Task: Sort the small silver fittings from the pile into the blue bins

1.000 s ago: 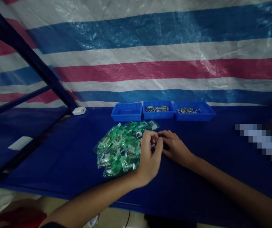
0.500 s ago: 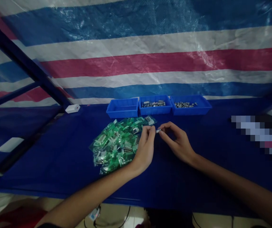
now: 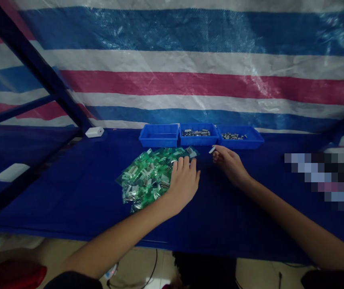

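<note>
My right hand (image 3: 227, 162), closed at the fingertips, pinches a small pale flat piece (image 3: 212, 149) just in front of the bins. What kind of part it is does not show. My left hand (image 3: 185, 180) is palm down with its fingers apart, at the right edge of a pile of green-and-clear plastic packets (image 3: 148, 174). It covers part of the pile, and nothing shows in its fingers. Small metal and pale parts are visible inside the packets.
Three blue bins stand in a row behind the pile: a left bin (image 3: 159, 142), a middle bin (image 3: 199, 140) with metal parts, and a right bin (image 3: 250, 142) with small metal pieces. A white box (image 3: 94, 132) sits at the back left, by a dark frame post (image 3: 66, 102).
My hands have moved apart. My left hand has turned palm down and opened its fingers; my right hand has drawn right and slightly up with the small pale piece. The view has shifted slightly.
</note>
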### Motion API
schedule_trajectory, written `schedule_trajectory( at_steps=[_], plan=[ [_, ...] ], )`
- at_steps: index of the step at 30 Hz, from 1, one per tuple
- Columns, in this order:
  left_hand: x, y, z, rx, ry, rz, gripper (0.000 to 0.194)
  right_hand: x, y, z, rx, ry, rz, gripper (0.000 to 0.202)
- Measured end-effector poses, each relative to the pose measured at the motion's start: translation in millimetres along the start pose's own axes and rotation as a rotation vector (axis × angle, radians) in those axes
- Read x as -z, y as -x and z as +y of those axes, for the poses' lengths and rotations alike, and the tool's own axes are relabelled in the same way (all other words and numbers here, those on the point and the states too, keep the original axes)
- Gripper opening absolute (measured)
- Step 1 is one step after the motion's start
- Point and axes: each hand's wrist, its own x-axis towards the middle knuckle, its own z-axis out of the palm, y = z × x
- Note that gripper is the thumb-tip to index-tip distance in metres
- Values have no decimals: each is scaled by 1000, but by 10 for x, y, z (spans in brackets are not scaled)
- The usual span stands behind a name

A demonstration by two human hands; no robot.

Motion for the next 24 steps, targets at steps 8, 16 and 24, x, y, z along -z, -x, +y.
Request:
schedule_trajectory(
  at_steps=[8, 16, 24],
  plan=[
    [-86, 7, -53, -191, -160, -73, 28, -81, -382, -273, 83, 59, -34, 33],
    [49, -11, -31, -40, -253, -69, 24, -91, -120, -104, 244, 416, -338, 23],
    [-78, -95, -63, -269, 59, -211, 32, -326, 306, -391, 601, 636, -442, 35]
  ],
)
